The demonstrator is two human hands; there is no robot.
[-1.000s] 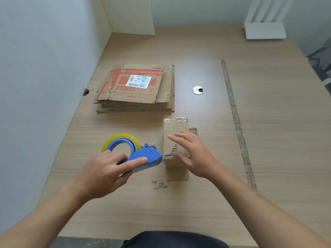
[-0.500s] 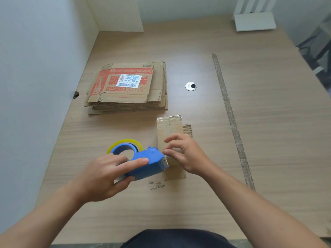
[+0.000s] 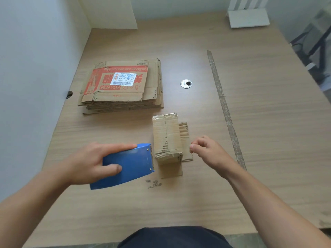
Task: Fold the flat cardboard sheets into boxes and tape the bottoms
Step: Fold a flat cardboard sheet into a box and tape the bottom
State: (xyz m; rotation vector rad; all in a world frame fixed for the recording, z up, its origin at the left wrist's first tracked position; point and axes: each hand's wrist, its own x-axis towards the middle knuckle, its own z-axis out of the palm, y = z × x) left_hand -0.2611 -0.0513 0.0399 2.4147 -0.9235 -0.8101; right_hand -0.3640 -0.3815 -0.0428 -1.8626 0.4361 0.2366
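Observation:
A small folded cardboard box (image 3: 167, 138) lies on the wooden table (image 3: 268, 140), its taped seam facing up and a loose flap on its right side. My left hand (image 3: 89, 163) grips a blue tape dispenser (image 3: 129, 163), whose mouth sits just left of the box's near end. To the right of the box, my right hand (image 3: 209, 153) hovers with thumb and forefinger pinched together, apparently on the end of clear tape, which barely shows. A stack of flat cardboard sheets (image 3: 121, 86) with red print and a white label lies at the back left.
A round metal cable grommet (image 3: 186, 83) sits in the table behind the box. A long strip of old tape (image 3: 223, 108) runs down the table on the right. Small paper scraps (image 3: 154, 184) lie near the dispenser. A white stand (image 3: 249, 17) is at the back right.
My right hand went from the box top to the dispenser's mouth, then drew away rightward across the box. My left hand lifted and tipped the dispenser, hiding its yellow roll.

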